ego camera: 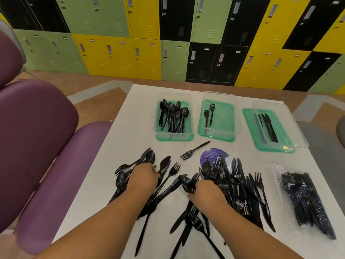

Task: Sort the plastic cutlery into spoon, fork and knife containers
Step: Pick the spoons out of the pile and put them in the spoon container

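The right hand (pixel 207 191) is seen knuckles up, its fingers curled round a bunch of spoons (pixel 185 181). These are glossy black plastic and are held at the hand's ten o'clock, bowls outward. The left hand (pixel 144 173) is laid on the left heap (pixel 119 181) with its fingers bent down among the handles. Whether anything is pinched there cannot be told. That heap is made up of black spoons, forks and knives, fanned out loosely over the white desk (pixel 141 116).

At three o'clock from the right hand a denser right heap (pixel 240 184) is piled, mostly forks and knives crossing one another. Part of a round purple sticker (pixel 212 155) is covered by it. A lone fork (pixel 194 150) is found apart from both heaps, at twelve o'clock from the gap between the hands, tines toward the person.

Farther out, three clear tubs on green bases are lined up across the far side of the desk. At eleven o'clock the spoon container (pixel 174 138) is well filled. At twelve o'clock the fork container (pixel 222 116) is occupied by two forks. At one o'clock the knife container (pixel 250 118) is occupied by a few knives.

A clear bag of cutlery (pixel 306 200) is laid at the desk's three o'clock edge. Purple chairs (pixel 35 128) are placed at nine o'clock. Green, yellow and black lockers (pixel 112 53) are ranged along the far wall.
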{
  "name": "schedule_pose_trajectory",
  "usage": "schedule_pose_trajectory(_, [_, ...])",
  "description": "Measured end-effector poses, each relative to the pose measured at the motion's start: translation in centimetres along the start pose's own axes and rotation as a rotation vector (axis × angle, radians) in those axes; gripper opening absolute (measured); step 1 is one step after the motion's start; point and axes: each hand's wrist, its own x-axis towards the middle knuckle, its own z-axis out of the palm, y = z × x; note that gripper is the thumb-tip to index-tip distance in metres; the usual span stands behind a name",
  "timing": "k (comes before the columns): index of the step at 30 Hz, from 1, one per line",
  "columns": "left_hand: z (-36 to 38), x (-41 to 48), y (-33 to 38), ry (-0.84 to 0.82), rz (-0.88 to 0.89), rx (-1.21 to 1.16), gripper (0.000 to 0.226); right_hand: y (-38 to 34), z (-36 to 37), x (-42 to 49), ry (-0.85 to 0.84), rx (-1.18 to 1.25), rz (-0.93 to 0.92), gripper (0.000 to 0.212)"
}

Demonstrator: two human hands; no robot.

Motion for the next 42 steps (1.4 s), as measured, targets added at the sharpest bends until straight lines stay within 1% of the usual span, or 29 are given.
schedule_pose_trajectory(2, [-0.3, 0.0, -0.6, 0.025, -0.025, -0.13, 0.011, 0.2, -0.2, -0.1, -0.002, 0.077, 0.034, 0.017])
schedule_pose_trajectory(4, [-0.6, -0.2, -1.7, 0.031, -0.047, -0.289, 0.006, 0.4, -0.5, -0.1, 0.001, 0.169, 0.045, 0.023])
schedule_pose_trajectory(5, [-0.7, -0.4, -2.3, 0.022, -0.038, -0.315, 0.006, 0.4, -0.7, -0.1, 0.004, 0.218, 0.041, 0.021])
schedule_pose_trajectory(7, [-0.5, -0.9, -3.5, 0.009, -0.002, -0.25, 0.006, 0.2, -1.0, 0.0, 0.009, 0.308, 0.024, 0.015])
schedule_pose_trajectory(9, [0.0, -1.6, -4.6, -0.008, 0.019, -0.159, 0.004, -0.4, -1.1, -0.1, 0.017, 0.391, -0.003, 0.018])
schedule_pose_trajectory(10, [0.3, -1.9, -4.8, -0.019, 0.026, -0.133, 0.008, -0.7, -1.2, -0.2, 0.021, 0.423, -0.017, 0.02])
schedule_pose_trajectory(13, [0.9, -2.6, -5.0, -0.001, 0.033, -0.087, 0.018, -1.9, -1.5, -0.5, 0.03, 0.481, -0.069, 0.019])
schedule_pose_trajectory(18, [1.5, -2.9, -4.4, -0.002, 0.09, 0.074, 0.019, -2.7, -1.6, -0.9, 0.024, 0.552, -0.065, 0.022])
schedule_pose_trajectory(22, [1.9, -3.1, -4.2, 0.002, 0.089, 0.063, 0.017, -2.9, -1.9, -0.9, 0.008, 0.583, -0.067, 0.018])
schedule_pose_trajectory(24, [2.0, -3.1, -4.1, -0.004, 0.092, 0.066, 0.018, -3.1, -2.0, -0.8, 0.016, 0.57, -0.077, 0.023])
schedule_pose_trajectory(28, [1.5, -3.4, -4.1, 0.012, 0.119, 0.057, 0.027, -3.9, -2.5, -0.5, 0.056, 0.618, -0.096, 0.022])
schedule_pose_trajectory(30, [0.9, -3.6, -4.5, 0.016, 0.139, -0.007, 0.025, -4.4, -2.6, -0.1, 0.076, 0.687, -0.077, 0.02])
schedule_pose_trajectory(32, [0.1, -3.9, -5.3, 0.013, 0.141, -0.138, 0.018, -4.9, -2.7, 0.4, 0.075, 0.78, -0.038, 0.023])
schedule_pose_trajectory(34, [-0.7, -4.0, -6.3, -0.003, 0.106, -0.288, 0.011, -5.7, -2.4, 1.0, 0.034, 0.879, 0.0, 0.023])
schedule_pose_trajectory(36, [-1.3, -3.6, -7.1, -0.006, 0.038, -0.408, 0.011, -6.7, -1.9, 1.7, -0.038, 0.927, 0.029, 0.019])
schedule_pose_trajectory(38, [-1.7, -3.2, -8.0, 0.01, -0.031, -0.468, 0.011, -7.9, -1.1, 2.6, -0.08, 0.853, 0.023, 0.018])
schedule_pose_trajectory(39, [-2.0, -2.9, -8.4, 0.025, -0.058, -0.488, 0.011, -8.5, -0.7, 3.1, -0.073, 0.768, 0.006, 0.019])
schedule_pose_trajectory(42, [-2.5, -2.3, -9.6, 0.099, -0.126, -0.488, 0.012, -10.3, 0.3, 4.2, 0.021, 0.498, -0.066, 0.023])
